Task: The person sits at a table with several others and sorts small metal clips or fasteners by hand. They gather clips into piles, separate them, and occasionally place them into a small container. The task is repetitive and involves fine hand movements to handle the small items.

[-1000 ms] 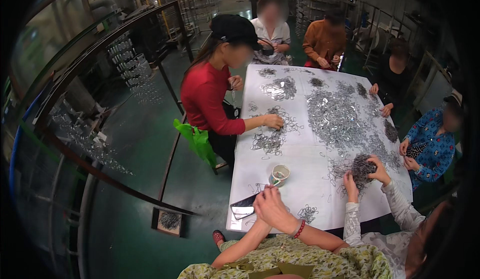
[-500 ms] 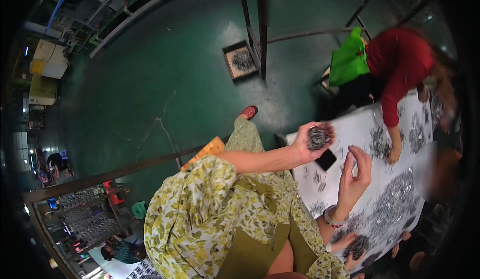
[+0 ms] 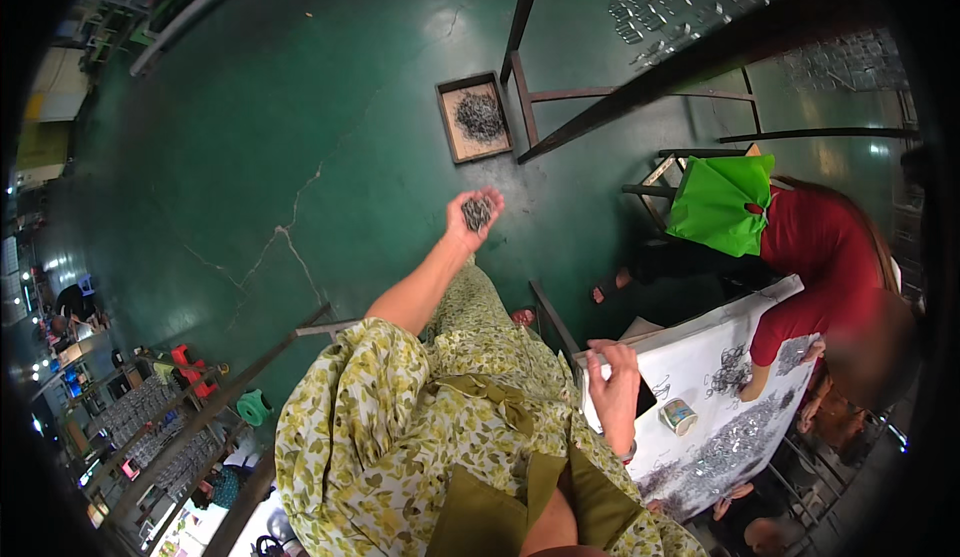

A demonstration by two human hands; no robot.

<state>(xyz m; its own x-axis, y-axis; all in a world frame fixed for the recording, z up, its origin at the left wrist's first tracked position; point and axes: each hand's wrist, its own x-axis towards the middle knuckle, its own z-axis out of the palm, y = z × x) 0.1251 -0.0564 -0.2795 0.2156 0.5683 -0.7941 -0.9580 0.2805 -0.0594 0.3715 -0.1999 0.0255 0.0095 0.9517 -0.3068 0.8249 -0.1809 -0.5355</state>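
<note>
Green-painted concrete floor fills most of the view as a person in a yellow-green floral dress stretches the left hand out over it, palm up and fingers loosely cupped around a small heap of grey metal pieces. Beyond that hand, well apart, a shallow square tray sits on the floor holding a pile of the same grey pieces, just beside the leg of a dark metal frame. The right hand hovers at the near edge of the white-covered tabletop, fingers half open and holding nothing that can be made out. A dark flat phone-like object lies just beside it, and a small round tin stands near on the white sheet among scattered heaps of metal parts. A co-worker in a red top leans over the tabletop, a bright green bag hanging on the chair behind.
</note>
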